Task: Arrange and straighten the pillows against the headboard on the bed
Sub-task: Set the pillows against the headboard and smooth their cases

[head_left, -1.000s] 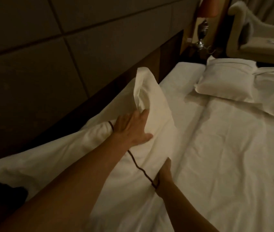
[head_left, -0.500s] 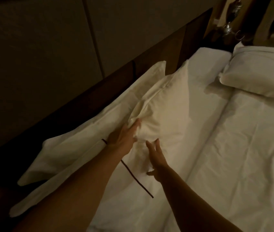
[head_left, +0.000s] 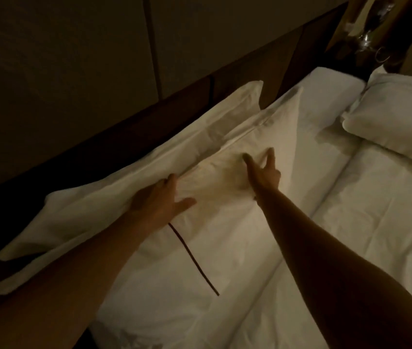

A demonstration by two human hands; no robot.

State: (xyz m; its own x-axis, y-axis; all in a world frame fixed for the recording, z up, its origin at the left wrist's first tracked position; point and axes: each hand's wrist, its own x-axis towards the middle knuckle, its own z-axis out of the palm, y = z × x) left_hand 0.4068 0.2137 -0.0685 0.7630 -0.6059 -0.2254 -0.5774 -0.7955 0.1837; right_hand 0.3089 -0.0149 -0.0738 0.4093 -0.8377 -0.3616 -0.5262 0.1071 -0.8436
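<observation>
Dim room. Two white pillows lie along the dark headboard (head_left: 149, 117) on the bed (head_left: 350, 248): back pillow (head_left: 114, 182) tight against the board, front pillow (head_left: 225, 197) overlapping it, w/ a thin dark stripe (head_left: 192, 258) across its cover. Left hand (head_left: 159, 200) rests flat on the front pillow near the seam betw. the two, fingers spread, not gripping. Right hand (head_left: 262, 170) hovers or presses further along, fingers splayed wide, holding nothing. A third pillow (head_left: 396, 117) sits well apart, far right, by a lamp base (head_left: 368, 39).

White pillows (head_left: 225, 197), dark stripe (head_left: 192, 258); brown headboard (head_left: 149, 122).
</observation>
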